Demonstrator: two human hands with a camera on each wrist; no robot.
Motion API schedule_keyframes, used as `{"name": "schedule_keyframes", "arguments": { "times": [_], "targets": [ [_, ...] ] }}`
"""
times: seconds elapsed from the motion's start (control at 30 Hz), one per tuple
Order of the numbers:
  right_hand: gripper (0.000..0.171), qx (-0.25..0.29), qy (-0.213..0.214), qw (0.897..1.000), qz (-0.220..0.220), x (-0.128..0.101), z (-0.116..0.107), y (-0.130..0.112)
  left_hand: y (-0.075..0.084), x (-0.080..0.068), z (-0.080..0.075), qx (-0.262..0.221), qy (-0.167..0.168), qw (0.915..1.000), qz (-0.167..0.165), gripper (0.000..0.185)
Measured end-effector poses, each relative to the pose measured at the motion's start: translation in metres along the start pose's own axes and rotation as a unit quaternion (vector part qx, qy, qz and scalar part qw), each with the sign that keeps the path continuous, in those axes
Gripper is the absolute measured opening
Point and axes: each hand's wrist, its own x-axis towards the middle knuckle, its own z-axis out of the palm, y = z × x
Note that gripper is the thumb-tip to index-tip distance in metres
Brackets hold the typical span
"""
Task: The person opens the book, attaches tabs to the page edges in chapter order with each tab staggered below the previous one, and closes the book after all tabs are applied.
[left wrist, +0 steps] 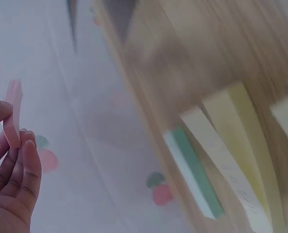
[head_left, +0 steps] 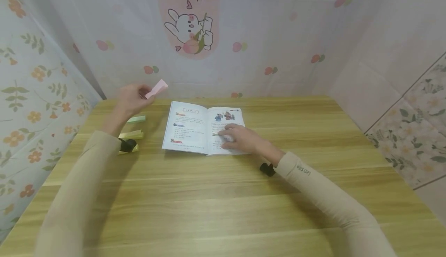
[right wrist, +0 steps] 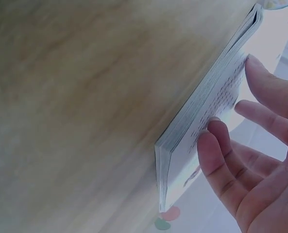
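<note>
Left hand [head_left: 131, 98] raised above the far left part of the wooden table [head_left: 223, 195], thumb and fingertips pinching a pink pad of sticky notes [head_left: 156, 88] by one end; pad tilts up and right, clear of the table. Left wrist view: same pad [left wrist: 12, 114] between thumb and curled fingers. Below that hand, a green pad [head_left: 136, 119] and yellow pads [head_left: 131, 135] lie in a row near the table's left edge. Open book [head_left: 203, 130] lies flat at centre, far half of the table. Right hand [head_left: 242, 139] rests on its right page, fingers straight and slightly spread, pressing the paper down
</note>
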Motion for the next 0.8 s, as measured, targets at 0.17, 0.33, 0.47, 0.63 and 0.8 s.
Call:
{"name": "schedule_keyframes", "arguments": {
  "times": [0.17,0.33,0.47,0.63,0.8],
  "targets": [
    [0.043,0.025,0.024,0.999,-0.006,0.0,-0.001,0.002,0.021,-0.003,0.002,-0.024,0.003,0.9994,0.024,0.025],
    [0.039,0.041,0.071,0.997,-0.005,0.001,-0.007,0.004,0.042,-0.007,0.007,-0.048,0.02,0.995,0.086,0.02],
    [0.038,0.067,0.107,0.992,0.0,0.0,-0.019,-0.002,0.055,-0.01,0.012,-0.066,0.031,0.9889,0.13,0.018],
    [0.035,0.097,0.164,0.982,-0.012,-0.002,-0.034,-0.01,0.072,-0.016,0.016,-0.071,0.03,0.9834,0.164,0.018],
    [0.033,0.115,0.222,0.967,-0.042,-0.004,-0.047,-0.017,0.083,-0.022,0.02,-0.09,0.031,0.9774,0.189,0.019]
  ]
}}
